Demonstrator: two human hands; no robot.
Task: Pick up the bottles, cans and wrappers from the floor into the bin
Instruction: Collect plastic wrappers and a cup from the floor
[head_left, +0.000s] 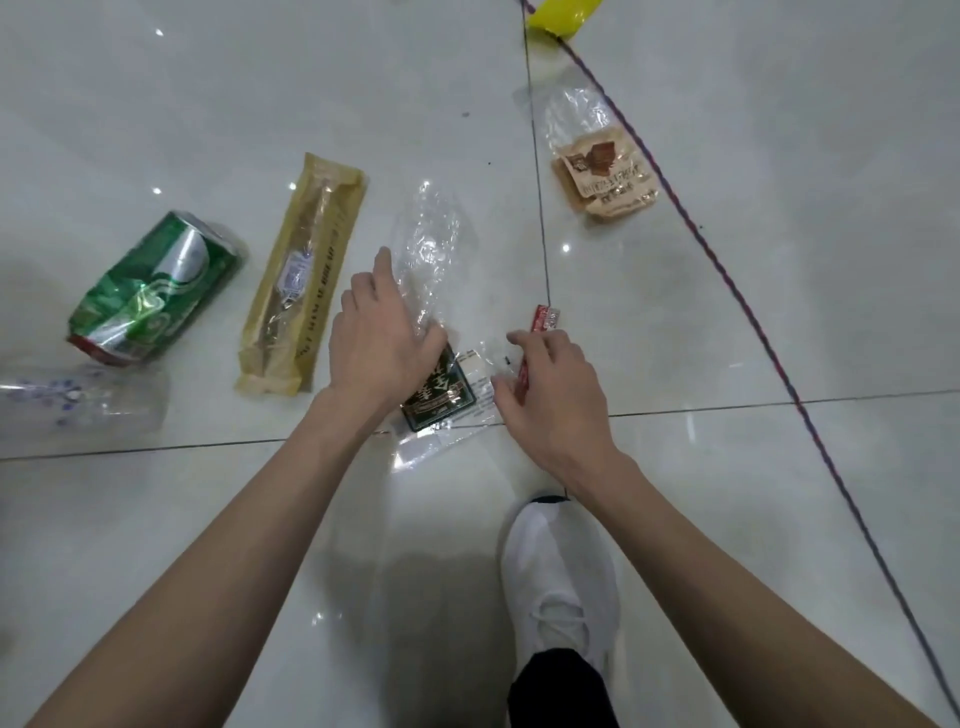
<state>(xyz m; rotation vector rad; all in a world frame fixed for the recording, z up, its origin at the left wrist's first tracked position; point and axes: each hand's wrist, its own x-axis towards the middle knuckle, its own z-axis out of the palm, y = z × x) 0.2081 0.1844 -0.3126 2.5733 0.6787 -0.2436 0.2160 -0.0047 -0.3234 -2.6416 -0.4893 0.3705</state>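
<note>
Floor (727, 312) glossy white tile, litter spread over it, all of it not yet binned. Left edge: clear bottle (78, 400) lying on its side, crushed green can (156, 291) just beside it, then long tan wrapper (301, 275). Centre: clear wrapper (431, 244) with a dark label, flat on the tile under both hands. Left hand (384, 348) has its fingers curled onto the film and looks to be pinching it. Right hand (556, 405) pinches a red sachet (543, 318), with its fingertips also touching the film's edge. Brown-print wrapper (602, 176) lies well apart, upper right. Yellow object (561, 15) at the top edge, cannot tell if it is the bin. Purple cord (727, 280) runs diagonally past the white shoe (561, 582). Risks: thin film may slide on the slick tile or slip out of a partial pinch; right hand is already loaded, so the sachet could drop if it grabs more; cord could catch the foot. Writing: gold characters on the dark label, print on the tan and brown wrappers, all too blurred to read; no can brand legible.
</note>
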